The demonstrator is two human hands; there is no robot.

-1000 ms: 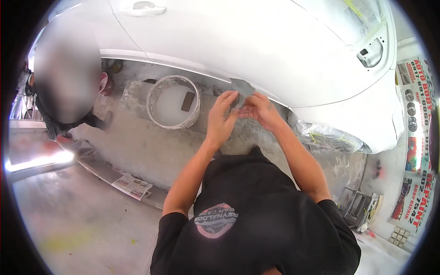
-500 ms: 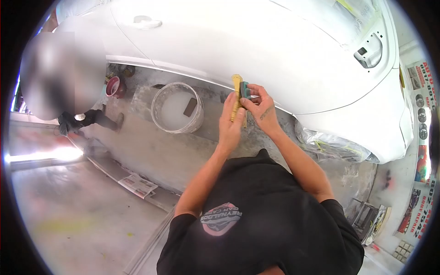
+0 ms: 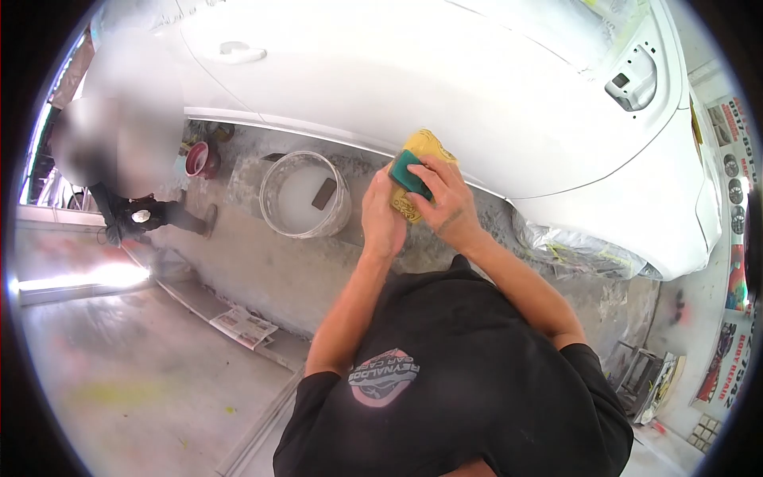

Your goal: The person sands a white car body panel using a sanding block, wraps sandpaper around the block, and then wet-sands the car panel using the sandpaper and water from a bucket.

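In front of my chest, both hands are together near the lower edge of a white car body (image 3: pixel 342 87). My left hand (image 3: pixel 381 219) supports a yellow sheet of sandpaper (image 3: pixel 430 146) from beneath and the left side, its printed back facing up. My right hand (image 3: pixel 451 205) pinches a green sanding block (image 3: pixel 405 172) between thumb and fingers, flat against that sheet. The fingers of my left hand are partly hidden behind the sheet and block.
A round bucket (image 3: pixel 267 208) of cloudy liquid stands on the floor, with a dark brown block (image 3: pixel 323 193) in it. Further left are a red pot (image 3: pixel 198 161) and another person (image 3: pixel 163 215). Plastic sheeting (image 3: pixel 564 246) covers the wheel area. Newspaper (image 3: pixel 243 326) lies at lower left.
The sandpaper has turned from edge-on to showing its printed face. The green block has tilted with it and now shows its broad side. My hands have shifted slightly left.
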